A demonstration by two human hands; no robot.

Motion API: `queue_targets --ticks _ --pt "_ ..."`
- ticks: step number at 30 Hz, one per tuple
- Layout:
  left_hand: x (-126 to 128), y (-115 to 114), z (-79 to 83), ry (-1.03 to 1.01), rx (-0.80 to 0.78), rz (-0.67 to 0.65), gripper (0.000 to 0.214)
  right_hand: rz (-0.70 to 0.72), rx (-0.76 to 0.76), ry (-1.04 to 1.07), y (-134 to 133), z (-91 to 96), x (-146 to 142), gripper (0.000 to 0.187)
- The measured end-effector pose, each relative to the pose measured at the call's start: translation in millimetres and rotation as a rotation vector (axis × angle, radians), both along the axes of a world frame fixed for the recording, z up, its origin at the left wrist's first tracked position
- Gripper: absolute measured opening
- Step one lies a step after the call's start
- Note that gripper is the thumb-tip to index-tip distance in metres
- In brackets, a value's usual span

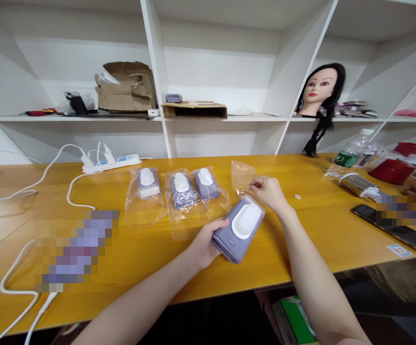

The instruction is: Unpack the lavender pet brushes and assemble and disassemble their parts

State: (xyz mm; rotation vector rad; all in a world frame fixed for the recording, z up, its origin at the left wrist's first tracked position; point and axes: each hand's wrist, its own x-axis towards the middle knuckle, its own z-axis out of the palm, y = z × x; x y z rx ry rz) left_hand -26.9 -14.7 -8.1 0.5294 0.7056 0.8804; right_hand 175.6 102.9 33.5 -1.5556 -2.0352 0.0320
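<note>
My left hand (205, 245) grips the near end of a purple device with a white oval cap (239, 229), held tilted just above the yellow table (315, 230). A clear plastic bag (242, 176) covers the device's far end. My right hand (269, 191) pinches the bag's edge at that far end. Three more of the same devices lie bagged in a row behind: one at the left (147, 186), one in the middle (181, 189) and one at the right (206, 184).
A white power strip (111, 163) with cables lies at the back left. At the right are a water bottle (350, 157), a metal grater-like tool (359, 185), a red container (390, 170) and a dark phone (394, 229). A mannequin head (319, 91) and cardboard boxes (125, 87) sit on white shelves.
</note>
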Motion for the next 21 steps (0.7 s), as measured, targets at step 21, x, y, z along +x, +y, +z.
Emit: queue_targets --ticks 21 --pt "5 1 3.4 -0.058 -0.029 0.033 0.047 0.055 -0.115 0.19 -5 2.1 -3 0.035"
